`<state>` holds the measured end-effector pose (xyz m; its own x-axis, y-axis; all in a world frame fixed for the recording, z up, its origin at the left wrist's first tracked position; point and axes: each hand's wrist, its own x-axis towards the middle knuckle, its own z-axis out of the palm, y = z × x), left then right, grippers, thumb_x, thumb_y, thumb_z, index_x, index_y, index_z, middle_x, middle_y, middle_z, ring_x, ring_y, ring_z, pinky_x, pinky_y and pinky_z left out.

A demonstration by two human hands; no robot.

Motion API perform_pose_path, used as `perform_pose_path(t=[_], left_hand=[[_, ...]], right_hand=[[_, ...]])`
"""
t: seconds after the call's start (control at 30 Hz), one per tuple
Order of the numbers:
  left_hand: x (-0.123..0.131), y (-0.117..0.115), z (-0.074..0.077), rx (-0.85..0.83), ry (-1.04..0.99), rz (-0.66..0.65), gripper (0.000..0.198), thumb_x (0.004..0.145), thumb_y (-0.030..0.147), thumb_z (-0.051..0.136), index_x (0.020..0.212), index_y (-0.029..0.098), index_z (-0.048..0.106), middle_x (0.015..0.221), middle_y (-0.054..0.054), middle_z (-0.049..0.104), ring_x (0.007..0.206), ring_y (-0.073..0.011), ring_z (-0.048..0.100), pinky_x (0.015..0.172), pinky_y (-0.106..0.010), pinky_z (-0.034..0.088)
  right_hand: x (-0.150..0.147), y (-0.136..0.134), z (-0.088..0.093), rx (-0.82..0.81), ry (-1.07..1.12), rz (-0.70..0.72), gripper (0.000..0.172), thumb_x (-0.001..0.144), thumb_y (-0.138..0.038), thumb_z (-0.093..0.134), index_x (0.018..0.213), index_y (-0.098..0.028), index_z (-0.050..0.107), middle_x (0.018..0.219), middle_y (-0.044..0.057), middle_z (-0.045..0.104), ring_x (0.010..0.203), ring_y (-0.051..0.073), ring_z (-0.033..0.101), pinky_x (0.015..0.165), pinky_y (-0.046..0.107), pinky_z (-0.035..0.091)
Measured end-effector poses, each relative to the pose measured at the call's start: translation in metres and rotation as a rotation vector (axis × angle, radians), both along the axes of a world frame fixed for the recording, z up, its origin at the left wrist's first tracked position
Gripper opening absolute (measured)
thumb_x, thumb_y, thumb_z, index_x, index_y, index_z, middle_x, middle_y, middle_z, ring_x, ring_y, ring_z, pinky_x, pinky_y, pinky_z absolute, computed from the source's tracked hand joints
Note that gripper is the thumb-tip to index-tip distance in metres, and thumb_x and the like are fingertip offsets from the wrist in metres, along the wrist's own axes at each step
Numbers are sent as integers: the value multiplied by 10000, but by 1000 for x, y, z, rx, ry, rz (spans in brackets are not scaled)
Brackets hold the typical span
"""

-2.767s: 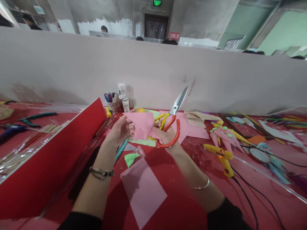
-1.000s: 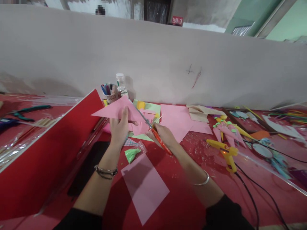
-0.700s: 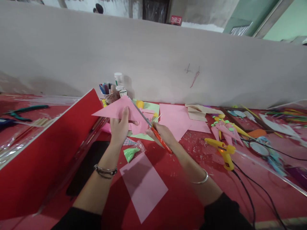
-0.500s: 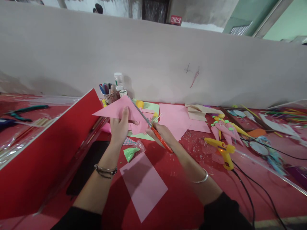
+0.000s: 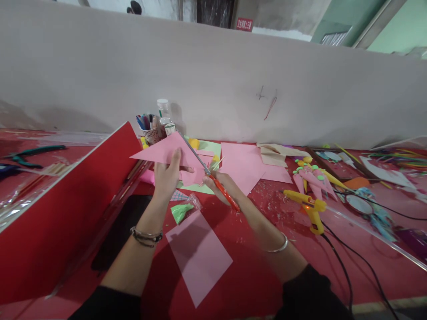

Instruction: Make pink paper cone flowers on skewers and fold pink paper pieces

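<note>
My left hand pinches a pink paper triangle, with the thumb on top and the other fingers underneath. Orange-handled scissors are gripped in my right hand. Their long metal blades point up and left along the triangle's right edge. Whether the blades are parted is hard to see. Below the hands, a pink sheet lies flat on the red table, with a green packet touching its top corner.
On the left a red board leans up beside a black flat item. A yellow glue gun with a cable lies right. More pink paper, a pen cup and pink-and-yellow cones sit toward the white partition.
The view has shifted very slightly. Both hands keep nearly the same pose, the scissors still lying along the paper triangle's edge.
</note>
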<state>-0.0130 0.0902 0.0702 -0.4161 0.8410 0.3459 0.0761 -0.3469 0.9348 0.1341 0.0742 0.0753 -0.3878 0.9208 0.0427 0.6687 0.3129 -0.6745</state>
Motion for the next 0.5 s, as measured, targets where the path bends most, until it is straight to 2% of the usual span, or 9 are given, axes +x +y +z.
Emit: perform_pose_path(t=[0.3, 0.5], left_hand=[[-1, -1, 2, -5, 6, -41, 308, 695, 471, 537, 704, 164, 508, 587, 9, 525, 379, -109, 519, 295, -201, 361], [-2, 1, 2, 5, -2, -73, 289, 695, 452, 537, 686, 164, 518, 560, 21, 502, 364, -100, 511, 333, -206, 406]], right_hand=[[0, -1, 0, 9, 35, 16, 398, 832, -461, 315, 702, -153, 531, 637, 13, 495, 617, 119, 459, 588, 229, 356], [0, -1, 2, 1, 21, 19, 428, 817, -495, 319, 675, -151, 531, 607, 5, 474, 585, 110, 442, 571, 227, 344]])
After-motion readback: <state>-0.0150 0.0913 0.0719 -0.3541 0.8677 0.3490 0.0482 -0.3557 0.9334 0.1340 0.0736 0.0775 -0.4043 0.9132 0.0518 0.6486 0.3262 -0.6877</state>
